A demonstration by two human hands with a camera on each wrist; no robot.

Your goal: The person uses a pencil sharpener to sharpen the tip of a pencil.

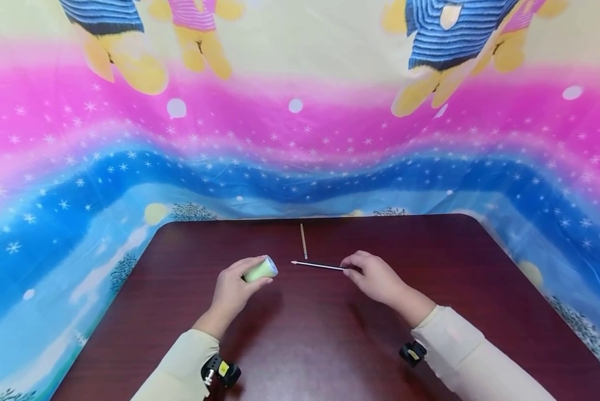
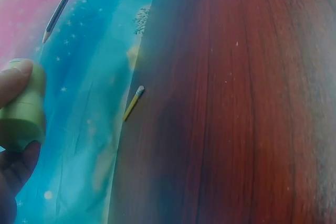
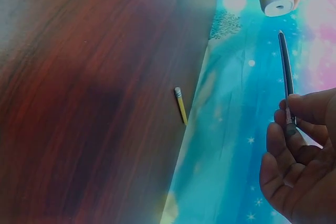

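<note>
My left hand (image 1: 232,289) grips a light green cylindrical pencil sharpener (image 1: 261,270) between thumb and fingers, raised over the table. Its pale end face, with a small dark hole, shows in the right wrist view and is turned toward my right hand. Near its back end, a black-and-white striped pencil (image 1: 320,266) is pinched by the thumb and fingers of my right hand (image 1: 375,275). The pencil's pointed tip faces the sharpener, with a short gap between them. Beyond the striped pencil, a yellow pencil (image 1: 303,241) lies on the table, eraser end toward me.
The dark reddish-brown wooden table (image 1: 320,345) has rounded far corners. Behind it and along its sides hangs a colourful printed cloth (image 1: 300,133) with snowflakes and cartoon bears. Each wrist wears a small black camera (image 1: 222,370) at the sleeve cuff.
</note>
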